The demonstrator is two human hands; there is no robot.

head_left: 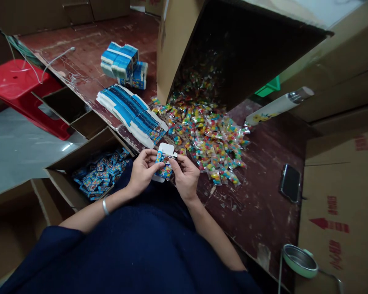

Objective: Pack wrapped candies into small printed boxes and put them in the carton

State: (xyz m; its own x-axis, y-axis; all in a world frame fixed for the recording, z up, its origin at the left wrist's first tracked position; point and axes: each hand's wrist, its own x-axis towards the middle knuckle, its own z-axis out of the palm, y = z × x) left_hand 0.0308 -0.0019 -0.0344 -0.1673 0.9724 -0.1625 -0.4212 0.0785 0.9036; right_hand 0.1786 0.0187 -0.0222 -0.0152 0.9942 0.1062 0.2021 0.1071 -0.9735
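Observation:
Between my two hands is a small blue printed candy box [163,162], its white end flaps sticking out at top and bottom. My left hand [145,169] grips its left side, thumb across the front. On the right edge, my right hand [185,173] pinches the box near the upper flap. Just beyond, a fanned row of flat blue cartons [131,112] lies on the table. Clear packets of colourful candy [214,136] spill from a tipped cardboard carton [174,49] to the right of my hands.
Banded carton stacks [121,59] stand farther back on the red table [257,192]. A phone [290,182] and a white bottle [279,107] lie at right. Filled blue boxes [99,173] sit in a cardboard box at lower left, near a red stool [18,79].

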